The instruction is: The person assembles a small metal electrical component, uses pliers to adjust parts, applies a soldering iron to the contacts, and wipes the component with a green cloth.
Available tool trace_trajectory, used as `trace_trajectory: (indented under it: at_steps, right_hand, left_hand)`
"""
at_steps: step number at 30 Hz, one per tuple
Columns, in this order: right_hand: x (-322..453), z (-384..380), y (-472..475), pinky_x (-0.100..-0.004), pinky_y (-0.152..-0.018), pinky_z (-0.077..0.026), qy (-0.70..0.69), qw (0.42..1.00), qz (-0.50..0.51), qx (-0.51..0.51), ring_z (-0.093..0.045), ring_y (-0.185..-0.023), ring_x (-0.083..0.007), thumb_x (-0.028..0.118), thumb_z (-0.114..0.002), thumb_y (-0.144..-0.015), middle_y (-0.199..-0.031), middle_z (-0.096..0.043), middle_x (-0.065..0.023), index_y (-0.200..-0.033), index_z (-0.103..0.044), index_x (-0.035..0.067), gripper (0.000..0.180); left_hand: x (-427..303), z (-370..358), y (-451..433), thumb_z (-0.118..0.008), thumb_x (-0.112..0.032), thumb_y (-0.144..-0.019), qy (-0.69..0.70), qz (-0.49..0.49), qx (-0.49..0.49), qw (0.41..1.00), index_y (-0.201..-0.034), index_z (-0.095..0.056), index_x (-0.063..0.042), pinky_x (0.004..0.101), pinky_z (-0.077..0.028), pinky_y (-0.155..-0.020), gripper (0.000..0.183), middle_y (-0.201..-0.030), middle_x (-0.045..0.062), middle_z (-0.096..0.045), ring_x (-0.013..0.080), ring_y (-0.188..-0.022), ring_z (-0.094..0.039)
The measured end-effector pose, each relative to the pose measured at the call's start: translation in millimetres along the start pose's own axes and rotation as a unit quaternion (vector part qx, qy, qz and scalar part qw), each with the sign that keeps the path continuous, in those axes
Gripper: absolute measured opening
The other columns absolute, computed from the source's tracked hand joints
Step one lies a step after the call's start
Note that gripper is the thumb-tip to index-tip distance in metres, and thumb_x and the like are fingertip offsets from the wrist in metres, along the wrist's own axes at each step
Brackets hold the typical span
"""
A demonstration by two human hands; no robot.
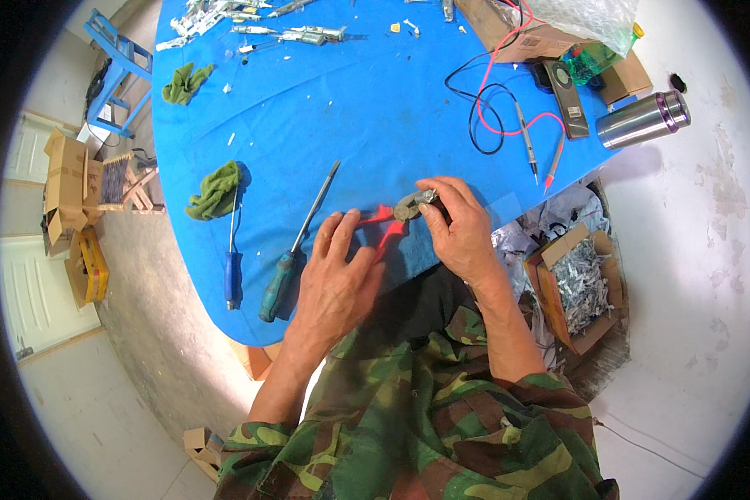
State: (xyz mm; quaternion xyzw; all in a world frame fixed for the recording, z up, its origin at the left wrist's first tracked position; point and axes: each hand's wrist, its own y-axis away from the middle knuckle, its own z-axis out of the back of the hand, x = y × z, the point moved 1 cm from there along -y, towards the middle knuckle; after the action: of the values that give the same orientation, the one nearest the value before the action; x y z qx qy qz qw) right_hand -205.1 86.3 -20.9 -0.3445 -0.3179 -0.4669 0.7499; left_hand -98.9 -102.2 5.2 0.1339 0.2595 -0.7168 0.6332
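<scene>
My left hand [339, 275] grips the red handles of a pair of pliers [390, 232] over the table's near edge. The handles are spread, and the metal head points up and right. My right hand [459, 228] pinches a small metallic part [426, 197] with thumb and fingers, right at the plier jaws. Whether the jaws bite on that part cannot be made out. Left of my left hand lies a screwdriver with a teal handle [279, 284], its long shaft pointing away. Farther left is a thinner screwdriver with a blue handle [230, 278], its tip by a green cloth [215, 190].
Blue cloth covers the table [350, 119]. Dismantled pale parts [212, 19] are heaped at the far left, near a second green rag [186, 83]. At right lie multimeter probes [528, 147], a steel flask [644, 119] and a cardboard box [512, 37]. Below stands a scrap-filled box [578, 287].
</scene>
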Motion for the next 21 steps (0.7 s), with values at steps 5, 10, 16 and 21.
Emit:
trace_trajectory:
  at_steps: [5, 10, 16, 21]
  right_hand:
    - [0, 0, 1, -0.0445, -0.082, -0.055, 0.014, 1.0, 0.004, -0.001, -0.068, -0.1, -0.0379, 0.008, -0.068, -0.091, -0.115, -0.068, -0.0142, -0.121, -0.067, 0.009, 0.03]
    - [-7, -4, 2, -0.0432, -0.079, -0.056, 0.011, 1.0, 0.016, -0.014, -0.07, -0.095, -0.035, 0.009, -0.071, -0.09, -0.116, -0.067, -0.0147, -0.128, -0.064, 0.006, 0.039]
    - [-5, 5, 4, -0.0386, -0.074, -0.057, -0.064, 0.997, -0.029, -0.012, -0.072, -0.09, -0.0249, 0.005, -0.072, -0.088, -0.116, -0.067, -0.0131, -0.136, -0.057, 0.001, 0.05]
    - [-13, 10, 9, -0.0341, -0.072, -0.056, -0.134, 0.989, -0.032, -0.05, -0.071, -0.089, -0.0215, 0.004, -0.07, -0.089, -0.116, -0.069, -0.0131, -0.136, -0.058, 0.001, 0.048]
  left_hand:
    - [-1, 1, -1, -0.081, -0.009, -0.08, -0.012, -0.018, 0.005, 1.0, -0.091, -0.068, -0.001, 0.0512, -0.05, -0.101, 0.018, -0.141, 0.023, -0.055, 0.0441, -0.13, -0.052]
    - [-5, -1, -2, -0.082, -0.009, -0.079, -0.029, -0.015, 0.004, 0.999, -0.09, -0.068, -0.001, 0.0498, -0.052, -0.098, 0.019, -0.141, 0.022, -0.055, 0.0433, -0.13, -0.052]
    - [-5, -3, -2, -0.081, -0.007, -0.079, -0.039, -0.006, 0.008, 0.999, -0.092, -0.069, 0.0, 0.0491, -0.054, -0.097, 0.019, -0.141, 0.022, -0.055, 0.0428, -0.131, -0.052]
    - [-3, -4, -15, -0.081, -0.006, -0.079, -0.041, -0.01, -0.009, 0.999, -0.093, -0.069, 0.0, 0.0503, -0.053, -0.098, 0.019, -0.14, 0.022, -0.056, 0.0425, -0.13, -0.053]
